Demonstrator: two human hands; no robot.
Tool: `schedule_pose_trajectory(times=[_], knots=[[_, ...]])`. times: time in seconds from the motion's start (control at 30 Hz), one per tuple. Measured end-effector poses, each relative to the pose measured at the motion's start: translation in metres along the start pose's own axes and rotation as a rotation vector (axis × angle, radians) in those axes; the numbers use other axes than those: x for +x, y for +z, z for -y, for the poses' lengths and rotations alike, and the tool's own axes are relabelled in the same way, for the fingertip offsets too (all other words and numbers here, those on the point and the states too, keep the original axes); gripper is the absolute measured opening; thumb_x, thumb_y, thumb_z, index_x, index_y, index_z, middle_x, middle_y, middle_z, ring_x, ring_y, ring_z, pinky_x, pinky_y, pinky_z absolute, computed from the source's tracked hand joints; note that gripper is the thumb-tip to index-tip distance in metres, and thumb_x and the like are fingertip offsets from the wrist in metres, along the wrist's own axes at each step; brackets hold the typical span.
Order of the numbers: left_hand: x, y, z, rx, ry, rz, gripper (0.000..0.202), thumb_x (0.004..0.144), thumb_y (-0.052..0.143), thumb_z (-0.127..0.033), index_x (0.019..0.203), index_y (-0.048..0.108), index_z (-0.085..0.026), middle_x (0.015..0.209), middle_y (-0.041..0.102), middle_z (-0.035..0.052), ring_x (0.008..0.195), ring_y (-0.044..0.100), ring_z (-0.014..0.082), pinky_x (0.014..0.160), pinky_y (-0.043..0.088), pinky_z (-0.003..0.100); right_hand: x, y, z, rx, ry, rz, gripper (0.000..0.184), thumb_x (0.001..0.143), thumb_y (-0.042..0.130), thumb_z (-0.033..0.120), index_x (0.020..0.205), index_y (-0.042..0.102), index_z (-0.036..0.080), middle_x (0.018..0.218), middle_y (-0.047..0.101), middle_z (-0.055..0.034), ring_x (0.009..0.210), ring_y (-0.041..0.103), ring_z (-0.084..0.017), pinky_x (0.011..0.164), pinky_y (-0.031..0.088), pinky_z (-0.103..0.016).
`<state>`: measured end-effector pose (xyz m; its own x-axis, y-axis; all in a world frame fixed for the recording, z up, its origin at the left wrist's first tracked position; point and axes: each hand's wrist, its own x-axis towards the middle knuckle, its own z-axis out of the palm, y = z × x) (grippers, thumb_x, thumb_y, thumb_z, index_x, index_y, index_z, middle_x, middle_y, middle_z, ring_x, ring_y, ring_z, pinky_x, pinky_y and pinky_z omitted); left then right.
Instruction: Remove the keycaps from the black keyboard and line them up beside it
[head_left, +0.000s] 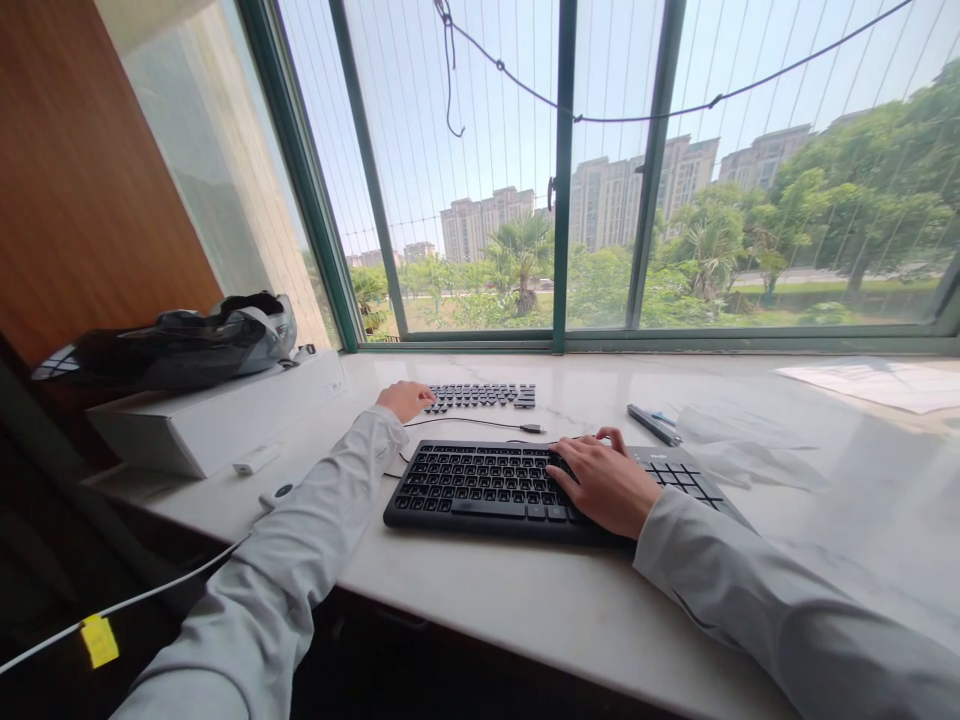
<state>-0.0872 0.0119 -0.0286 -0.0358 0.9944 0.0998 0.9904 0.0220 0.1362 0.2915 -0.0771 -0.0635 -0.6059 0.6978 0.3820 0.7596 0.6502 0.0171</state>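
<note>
A black keyboard point(480, 480) lies on the white marble counter, with most of its main key field bare of caps and its number pad capped. Loose black keycaps point(491, 395) are laid out in rows behind it. My left hand point(405, 400) is at the left end of those rows, fingers bent down and drawn together at the keycaps; whatever is between the fingertips is too small to make out. Over the right part of the keyboard rests my right hand point(607, 480), thumb and fingers apart, touching its top. A black cable with a plug point(532, 428) lies between keyboard and keycaps.
A dark pen-like tool point(654, 424) and clear plastic wrapping point(750, 440) lie to the right, with paper point(877, 385) farther off. At left, a white box point(217, 410) carries a dark bag point(187, 345). A white cable point(150, 595) hangs past the counter's front edge.
</note>
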Motion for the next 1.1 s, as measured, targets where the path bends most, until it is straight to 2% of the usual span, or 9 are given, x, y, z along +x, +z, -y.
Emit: schedule_pose_trajectory(times=[0.17,0.37,0.5,0.63,0.73,0.83,0.97,1.03,1.1], knots=[[0.007,0.021,-0.01,0.093,0.04,-0.117,0.033,0.082,0.06,-0.048,0.107,0.072,-0.031,0.117,0.064,0.0042,0.101,0.06,0.024,0.089,0.043,0.031,0.001,0.0,0.0,-0.006,0.005,0.009,0.031,0.099,0.04,0.038,0.107,0.063,0.019,0.109,0.07,-0.01,0.102,0.064,-0.026,0.099,0.026,-0.049],[0.007,0.026,-0.015,0.123,0.091,-0.165,0.03,0.081,0.062,-0.049,0.099,0.075,-0.03,0.113,0.064,0.0027,0.098,0.061,0.0228,0.086,0.045,0.03,0.0,-0.002,0.001,0.004,0.003,0.005,0.03,0.099,0.041,0.037,0.107,0.063,0.019,0.108,0.07,-0.0091,0.102,0.064,-0.027,0.098,0.026,-0.049],[0.004,0.021,-0.02,0.098,0.127,-0.161,0.027,0.08,0.062,-0.047,0.094,0.075,-0.027,0.109,0.066,0.0039,0.097,0.061,0.0233,0.084,0.045,0.031,0.0,-0.002,0.001,0.007,0.004,0.0,0.03,0.099,0.041,0.037,0.106,0.063,0.018,0.108,0.07,-0.0094,0.102,0.064,-0.027,0.098,0.025,-0.05],[-0.004,-0.002,-0.026,0.029,0.2,-0.134,0.033,0.079,0.064,-0.047,0.102,0.071,-0.024,0.111,0.067,0.0039,0.103,0.06,0.0221,0.087,0.044,0.029,0.0,-0.001,0.001,0.007,0.006,0.0,0.029,0.099,0.042,0.036,0.105,0.064,0.018,0.107,0.071,-0.0093,0.1,0.064,-0.026,0.098,0.025,-0.049],[-0.018,-0.028,-0.035,-0.048,0.31,0.001,0.036,0.075,0.069,-0.049,0.099,0.071,-0.023,0.103,0.071,0.0004,0.095,0.063,0.0169,0.083,0.045,0.024,0.0,-0.002,0.001,0.007,0.005,0.001,0.029,0.099,0.042,0.037,0.104,0.064,0.018,0.107,0.07,-0.0089,0.1,0.064,-0.026,0.098,0.025,-0.048],[-0.042,-0.052,-0.05,-0.183,0.501,0.351,0.035,0.069,0.076,-0.046,0.092,0.07,-0.019,0.099,0.072,0.0019,0.091,0.063,0.0157,0.078,0.044,0.024,0.0,-0.002,0.0,0.01,-0.007,0.0,0.03,0.099,0.041,0.037,0.104,0.063,0.019,0.106,0.071,-0.0083,0.098,0.064,-0.025,0.098,0.024,-0.047],[-0.078,-0.068,-0.078,-0.176,0.464,0.716,0.036,0.065,0.078,-0.041,0.091,0.069,-0.019,0.098,0.072,0.0019,0.063,0.057,0.0084,0.057,0.042,0.021,0.0,-0.001,-0.001,0.003,-0.015,-0.008,0.03,0.099,0.04,0.037,0.107,0.063,0.02,0.106,0.071,-0.0076,0.097,0.065,-0.025,0.097,0.023,-0.046],[-0.093,-0.069,-0.092,-0.133,0.402,0.775,0.032,0.065,0.078,-0.036,0.089,0.069,-0.018,0.096,0.072,0.0019,0.059,0.056,0.0083,0.053,0.042,0.021,0.0,0.0,-0.002,0.004,-0.018,-0.002,0.029,0.099,0.04,0.037,0.109,0.062,0.02,0.108,0.071,-0.0071,0.098,0.065,-0.025,0.097,0.024,-0.046],[-0.104,-0.067,-0.102,-0.061,0.378,0.753,0.027,0.065,0.077,-0.033,0.086,0.069,-0.019,0.09,0.073,0.0007,0.054,0.056,0.0079,0.052,0.043,0.021,0.0,0.0,-0.003,0.003,-0.022,0.001,0.03,0.099,0.04,0.037,0.111,0.062,0.02,0.11,0.07,-0.0069,0.099,0.065,-0.025,0.096,0.024,-0.046]])
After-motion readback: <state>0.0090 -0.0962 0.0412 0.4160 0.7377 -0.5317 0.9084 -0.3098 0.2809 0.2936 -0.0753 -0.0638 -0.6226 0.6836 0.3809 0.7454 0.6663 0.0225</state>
